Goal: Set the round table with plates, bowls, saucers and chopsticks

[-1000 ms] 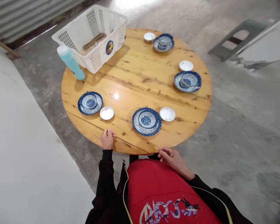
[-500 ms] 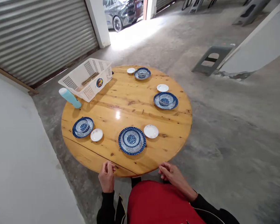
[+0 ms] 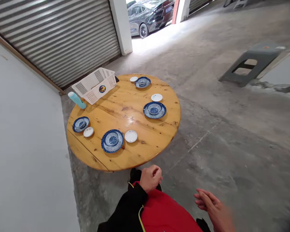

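My left hand (image 3: 151,178) is loosely curled with nothing in it, in front of my body and just off the near edge of the round wooden table (image 3: 135,154). My right hand (image 3: 210,203) hangs over the floor to the right, fingers half bent and apart, holding nothing; its wrist is blurred. Nearest to the hands on the table is a blue-patterned plate (image 3: 106,146) with a clear bowl (image 3: 113,139) on it, beside a small white saucer (image 3: 130,136). Similar settings stand at the left (image 3: 74,128), right (image 3: 154,116) and far side (image 3: 137,85).
A white plastic basket (image 3: 91,96) stands at the table's far left, beside a light blue bottle-like container (image 3: 76,100). A grey stool (image 3: 252,62) is on the concrete floor at right. A white wall (image 3: 31,135) runs along the left; a car (image 3: 149,17) is outside.
My view has shifted and turned, so the table now sits further left. Both hands have moved away from the table edge toward the right. The table settings look unmoved.
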`<state>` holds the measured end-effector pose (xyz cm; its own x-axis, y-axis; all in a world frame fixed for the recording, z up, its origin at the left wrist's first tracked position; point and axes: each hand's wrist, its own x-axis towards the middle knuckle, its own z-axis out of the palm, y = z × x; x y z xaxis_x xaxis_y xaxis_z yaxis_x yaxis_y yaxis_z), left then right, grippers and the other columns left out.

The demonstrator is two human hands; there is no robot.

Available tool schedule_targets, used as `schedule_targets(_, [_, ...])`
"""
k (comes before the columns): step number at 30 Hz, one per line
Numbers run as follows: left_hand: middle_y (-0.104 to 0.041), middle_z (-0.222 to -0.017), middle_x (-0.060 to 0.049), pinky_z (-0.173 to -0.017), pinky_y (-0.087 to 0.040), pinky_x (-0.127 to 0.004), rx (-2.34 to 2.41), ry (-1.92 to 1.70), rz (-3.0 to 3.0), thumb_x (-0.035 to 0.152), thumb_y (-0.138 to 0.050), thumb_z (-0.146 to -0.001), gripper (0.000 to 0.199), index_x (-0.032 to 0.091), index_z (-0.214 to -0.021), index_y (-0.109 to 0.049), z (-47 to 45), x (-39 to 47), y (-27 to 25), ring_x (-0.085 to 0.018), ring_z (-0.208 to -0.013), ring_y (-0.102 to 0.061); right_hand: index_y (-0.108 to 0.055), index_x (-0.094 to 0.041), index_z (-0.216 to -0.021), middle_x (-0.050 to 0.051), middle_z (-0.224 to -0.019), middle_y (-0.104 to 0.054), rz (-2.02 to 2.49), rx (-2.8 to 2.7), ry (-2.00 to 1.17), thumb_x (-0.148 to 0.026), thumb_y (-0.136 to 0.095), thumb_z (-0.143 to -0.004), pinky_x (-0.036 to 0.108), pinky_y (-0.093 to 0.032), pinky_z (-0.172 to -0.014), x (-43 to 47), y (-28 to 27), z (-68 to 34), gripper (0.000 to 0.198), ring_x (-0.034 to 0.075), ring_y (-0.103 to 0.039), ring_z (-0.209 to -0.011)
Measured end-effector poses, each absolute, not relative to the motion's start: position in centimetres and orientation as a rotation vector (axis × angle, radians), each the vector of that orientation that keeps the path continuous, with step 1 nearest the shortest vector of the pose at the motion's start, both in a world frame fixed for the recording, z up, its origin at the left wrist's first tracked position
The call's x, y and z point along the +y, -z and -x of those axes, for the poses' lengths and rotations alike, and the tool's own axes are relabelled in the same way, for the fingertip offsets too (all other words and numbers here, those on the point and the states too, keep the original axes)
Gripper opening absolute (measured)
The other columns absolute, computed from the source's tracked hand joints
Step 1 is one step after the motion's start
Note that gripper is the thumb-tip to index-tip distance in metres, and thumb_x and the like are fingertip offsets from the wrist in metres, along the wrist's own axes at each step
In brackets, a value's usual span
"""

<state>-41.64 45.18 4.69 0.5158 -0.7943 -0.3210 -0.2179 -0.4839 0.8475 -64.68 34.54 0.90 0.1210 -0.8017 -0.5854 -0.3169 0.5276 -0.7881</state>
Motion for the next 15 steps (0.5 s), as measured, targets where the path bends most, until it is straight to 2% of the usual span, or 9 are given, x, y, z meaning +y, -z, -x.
schedule_targets(4, [-0.074, -0.071, 0.000, -0.068, -0.052, -0.024, -1.090, 0.852, -2.068, 0.026, -0.051, -0.094, 0.018, 0.024, -0.083, -0.065, 43.9, 42.7, -5.9, -0.014, -0.063, -0.069, -0.072, -0.020, -0.081, 0.010, -0.071, -0.074, 0.934, 1.482, 0.484, -0.062, -0.077, -0.053, 0.036, -0.057, -0.052, 32.8, -0.4, 67.6, 0.051, 0.024, -0.068, -0.057])
schedule_targets(10, [-0.075, -0.074, 0.001, -0.065, -0.050, -0.021, -1.097, 0.890, -2.097, 0.026, -0.049, -0.098, 0.021, 0.023, -0.086, -0.066, 45.0, 37.5, -6.4, -0.012, -0.062, -0.069, -0.071, -0.020, -0.085, 0.007, -0.070, -0.074, 0.916, 1.319, 0.461, -0.063, -0.080, -0.056, 0.033, -0.055, -0.052, 29.9, -0.7, 65.7, 0.052, 0.022, -0.068, -0.056])
schedule_targets(15, [-0.073, -0.072, 0.001, -0.066, -0.050, -0.022, -1.180, 0.956, -2.060, 0.025, -0.051, -0.095, 0.019, 0.023, -0.086, -0.067, 45.6, 30.5, -5.1, -0.014, -0.064, -0.070, -0.071, -0.019, -0.086, 0.008, -0.071, -0.074, 0.977, 1.363, 0.477, -0.063, -0.078, -0.058, 0.034, -0.056, -0.052, 22.9, -0.3, 66.0, 0.052, 0.022, -0.068, -0.056])
